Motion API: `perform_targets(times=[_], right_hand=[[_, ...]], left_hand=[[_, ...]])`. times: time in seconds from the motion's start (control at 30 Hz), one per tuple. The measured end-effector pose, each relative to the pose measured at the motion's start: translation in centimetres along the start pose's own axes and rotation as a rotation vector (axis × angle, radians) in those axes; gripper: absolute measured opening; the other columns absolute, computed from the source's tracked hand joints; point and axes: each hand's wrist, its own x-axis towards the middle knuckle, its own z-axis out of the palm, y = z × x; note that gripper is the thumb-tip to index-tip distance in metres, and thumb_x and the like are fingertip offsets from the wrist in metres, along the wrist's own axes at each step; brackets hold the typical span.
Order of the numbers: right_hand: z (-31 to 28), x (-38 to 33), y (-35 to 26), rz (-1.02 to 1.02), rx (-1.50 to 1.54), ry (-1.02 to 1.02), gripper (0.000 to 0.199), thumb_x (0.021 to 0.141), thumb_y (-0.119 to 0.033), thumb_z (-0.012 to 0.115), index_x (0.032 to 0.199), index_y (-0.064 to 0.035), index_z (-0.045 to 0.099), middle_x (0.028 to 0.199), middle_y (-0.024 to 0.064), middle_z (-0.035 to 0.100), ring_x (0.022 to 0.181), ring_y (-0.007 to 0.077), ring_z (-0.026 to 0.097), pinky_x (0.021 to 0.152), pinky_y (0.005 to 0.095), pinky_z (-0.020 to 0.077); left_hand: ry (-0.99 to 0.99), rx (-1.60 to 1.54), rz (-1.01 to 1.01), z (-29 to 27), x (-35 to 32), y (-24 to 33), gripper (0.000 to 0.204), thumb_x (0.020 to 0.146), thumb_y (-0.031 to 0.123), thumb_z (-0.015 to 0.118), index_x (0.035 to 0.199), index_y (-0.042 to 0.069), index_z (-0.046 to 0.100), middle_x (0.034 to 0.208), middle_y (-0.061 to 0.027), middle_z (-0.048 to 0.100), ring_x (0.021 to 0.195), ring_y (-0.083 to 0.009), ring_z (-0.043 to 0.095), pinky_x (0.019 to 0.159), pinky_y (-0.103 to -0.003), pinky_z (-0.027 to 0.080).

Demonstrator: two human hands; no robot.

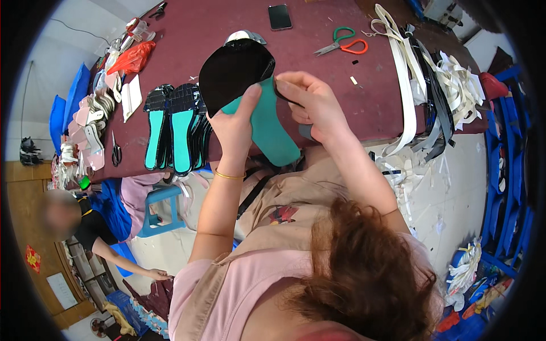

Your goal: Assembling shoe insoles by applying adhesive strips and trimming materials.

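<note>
My left hand [236, 122] grips a shoe insole [276, 128], its thumb lying on top. The broad upper part of the insole is glossy black and the narrower lower part is teal. At its right edge, my right hand [311, 105] is closed in a pinch on a thin black strip [289, 100]. The strip's far end is hidden by the fingers. A grey piece [306, 132] shows under the right hand; its kind I cannot make out. On the table to the left lie stacks of similar black and teal insoles [182, 133].
Scissors [341, 42] with green and red handles and a phone [280, 17] lie on the maroon table [318, 17]. White straps [402, 74] hang over its right edge. Pale shoe parts [91, 122] crowd the left side. Another person's arm [125, 258] reaches in at lower left, near a blue stool [162, 207].
</note>
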Motion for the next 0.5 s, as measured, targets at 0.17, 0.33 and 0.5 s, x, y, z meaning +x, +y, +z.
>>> perform_targets(times=[0.17,0.33,0.5], right_hand=[[-0.8,1.3,-0.6,-1.096,-0.848,-0.048,0.02,0.081,-0.015,0.066,0.091,-0.0008,0.058,0.065,0.0022,0.049,0.049,0.0123,0.046,0.043,0.0262,0.035],[-1.5,1.5,-3.1,-0.853,-1.041,-0.272,0.012,0.08,-0.007,0.066,0.085,0.001,0.059,0.075,0.004,0.053,0.06,0.0106,0.048,0.052,0.0256,0.0397],[-0.9,-0.8,-0.1,-0.117,-0.275,-0.075,0.011,0.085,-0.009,0.064,0.087,-0.0002,0.058,0.078,-0.0011,0.054,0.064,0.0032,0.043,0.053,0.0209,0.0329]], left_hand=[[-0.063,0.012,-0.009,0.0,-0.7,1.0,0.028,0.077,0.006,0.072,0.102,-0.001,0.061,0.096,-0.0032,0.063,0.083,-0.0096,0.057,0.075,-0.024,0.046],[-0.084,-0.012,0.034,0.7,-0.6,1.3,0.024,0.08,0.008,0.07,0.1,-0.001,0.061,0.095,-0.003,0.062,0.082,-0.0077,0.056,0.073,-0.022,0.046],[-0.009,-0.13,-0.277,1.9,0.6,2.2,0.019,0.083,0.015,0.068,0.093,-0.001,0.062,0.085,-0.0005,0.061,0.073,-0.005,0.054,0.065,-0.021,0.044]])
